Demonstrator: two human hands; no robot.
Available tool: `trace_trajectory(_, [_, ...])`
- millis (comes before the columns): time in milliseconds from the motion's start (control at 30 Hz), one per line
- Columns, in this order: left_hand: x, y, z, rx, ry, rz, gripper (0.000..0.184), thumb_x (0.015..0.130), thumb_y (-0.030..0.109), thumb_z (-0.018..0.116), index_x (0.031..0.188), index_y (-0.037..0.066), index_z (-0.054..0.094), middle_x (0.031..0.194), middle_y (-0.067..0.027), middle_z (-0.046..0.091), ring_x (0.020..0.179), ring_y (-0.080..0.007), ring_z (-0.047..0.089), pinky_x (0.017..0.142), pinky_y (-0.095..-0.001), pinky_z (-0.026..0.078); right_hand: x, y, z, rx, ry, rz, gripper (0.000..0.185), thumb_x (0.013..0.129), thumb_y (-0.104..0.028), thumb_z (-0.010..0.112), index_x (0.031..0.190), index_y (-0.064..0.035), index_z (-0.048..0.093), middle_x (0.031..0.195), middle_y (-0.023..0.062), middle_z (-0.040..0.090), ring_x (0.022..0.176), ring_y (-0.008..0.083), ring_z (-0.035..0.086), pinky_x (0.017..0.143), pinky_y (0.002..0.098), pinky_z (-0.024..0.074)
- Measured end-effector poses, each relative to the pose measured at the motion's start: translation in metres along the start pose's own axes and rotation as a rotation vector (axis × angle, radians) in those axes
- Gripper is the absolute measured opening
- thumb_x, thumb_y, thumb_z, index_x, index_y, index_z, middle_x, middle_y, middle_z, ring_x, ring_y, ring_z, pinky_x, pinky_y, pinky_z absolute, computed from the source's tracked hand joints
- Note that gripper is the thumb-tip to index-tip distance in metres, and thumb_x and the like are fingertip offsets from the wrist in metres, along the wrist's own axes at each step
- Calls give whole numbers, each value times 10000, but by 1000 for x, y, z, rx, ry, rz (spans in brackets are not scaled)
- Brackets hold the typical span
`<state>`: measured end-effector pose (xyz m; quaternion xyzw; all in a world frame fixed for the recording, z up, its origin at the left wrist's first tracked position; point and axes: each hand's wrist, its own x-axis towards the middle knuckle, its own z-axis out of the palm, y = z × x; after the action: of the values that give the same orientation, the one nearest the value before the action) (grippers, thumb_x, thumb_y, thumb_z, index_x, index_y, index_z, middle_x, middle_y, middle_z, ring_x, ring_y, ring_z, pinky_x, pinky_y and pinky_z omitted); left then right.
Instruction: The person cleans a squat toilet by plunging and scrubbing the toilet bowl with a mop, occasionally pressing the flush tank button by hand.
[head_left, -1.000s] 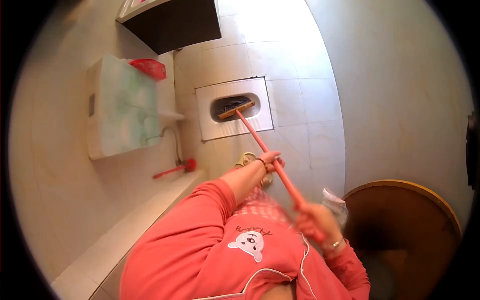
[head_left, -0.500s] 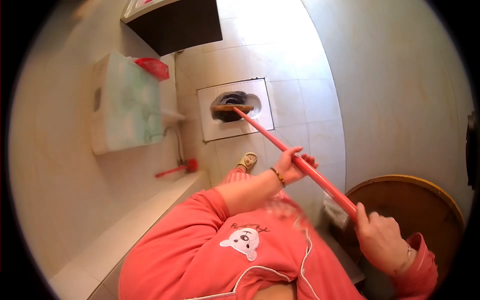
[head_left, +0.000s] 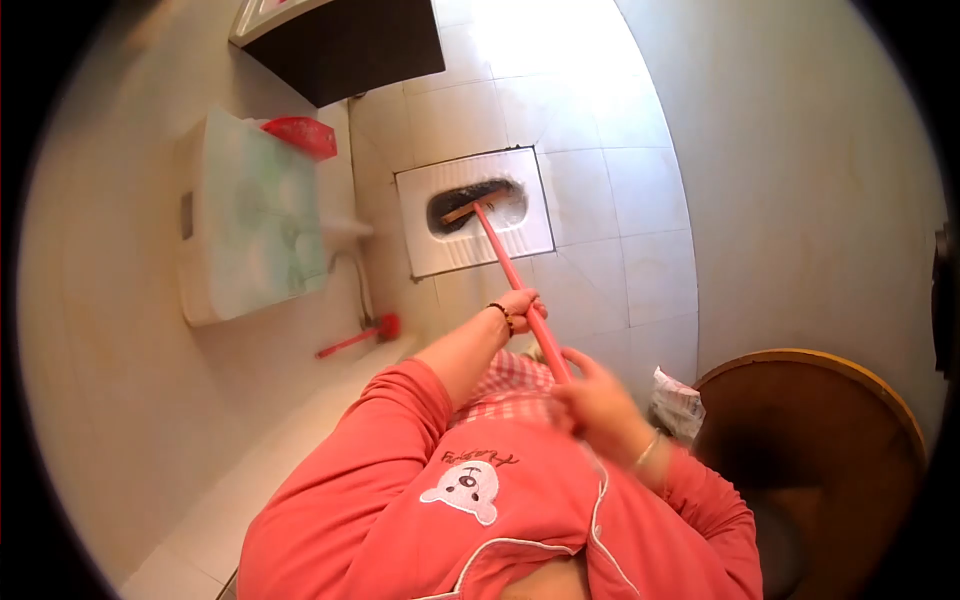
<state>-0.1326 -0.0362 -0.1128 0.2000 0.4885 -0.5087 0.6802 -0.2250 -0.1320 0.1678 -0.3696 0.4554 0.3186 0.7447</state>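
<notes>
A mop with a long pink handle slants away from my body. Its head, a light brown bar with dark material around it, sits down in the bowl of a white squat toilet set into the floor. My left hand is wrapped round the middle of the handle. Lower down, close to my body, my right hand grips the handle near its end; this hand is slightly blurred. How deep the mop head sits in the bowl is partly hidden.
On the left wall hangs a pale green-white cistern with a red item on top. A red brush is below it. A dark cabinet stands ahead. At right are a round brown wooden tabletop and a white plastic packet.
My right hand has swung left and inward, bringing the handle's end with it, so the handle stands steeper. My left hand has shifted left. The mop head has turned and moved within the bowl.
</notes>
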Motion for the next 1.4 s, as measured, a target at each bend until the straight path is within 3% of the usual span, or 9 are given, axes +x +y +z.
trace_trajectory(233, [-30,-56,25,231,28,9,121,872,61,477,941,-10,407,690,-110,479,611,-246,512,591,-395,522,-40,2,-30,8,67,1,582,773,-2,571,1290,-17,306,944,157,600,589,132,560,432,235,400])
trace_trajectory(500, [14,1,15,305,97,59,249,865,147,539,1009,19,380,703,-89,483,550,-206,510,547,-335,524,-46,-13,-23,83,-45,-72,556,798,30,477,1319,3,284,694,18,448,519,72,412,381,218,309])
trace_trajectory(633, [20,13,38,-113,186,3,291,818,128,599,949,57,348,675,-62,442,469,-177,462,456,-278,475,-131,-41,-15,-521,121,-56,462,807,-37,495,1264,-19,426,612,-14,444,521,63,446,415,218,342])
trace_trajectory(700, [-7,-1,58,-136,207,-4,276,801,114,607,871,85,342,642,-42,407,452,-154,435,425,-249,432,-155,-29,-37,-949,136,-391,451,795,-61,526,1240,-32,460,658,35,526,489,110,475,425,229,368])
trace_trajectory(900, [-65,-22,68,-565,-281,-55,342,772,98,604,574,116,326,476,31,339,389,-94,386,417,-219,399,-224,-47,16,-2064,369,-740,452,648,-43,634,1095,-60,572,693,127,541,584,266,534,463,330,411])
trace_trajectory(967, [-81,-22,70,-570,-389,-2,277,778,114,597,617,111,372,519,22,388,425,-100,423,461,-230,432,-229,-49,31,-2142,408,-694,368,648,-33,623,1015,-34,601,760,131,551,550,244,519,429,329,397])
trace_trajectory(1100, [-71,-7,62,-270,-367,76,158,818,101,561,841,43,416,671,-66,456,620,-195,499,651,-362,499,-189,-50,20,-2449,319,-1214,288,649,-48,580,927,21,601,854,204,551,522,190,492,401,286,378])
trace_trajectory(1300, [-42,-18,50,184,85,170,188,851,66,523,944,-39,398,708,-119,485,650,-242,527,628,-364,526,-22,-19,4,-2279,118,-1106,168,742,-93,538,860,5,603,679,125,537,547,192,546,424,264,420])
trace_trajectory(1400, [-30,-7,42,181,72,145,167,841,37,524,930,-39,405,723,-115,495,636,-236,526,622,-347,527,-15,-10,14,-2199,492,-1045,192,739,-159,582,854,-14,535,649,101,483,571,228,549,469,336,433])
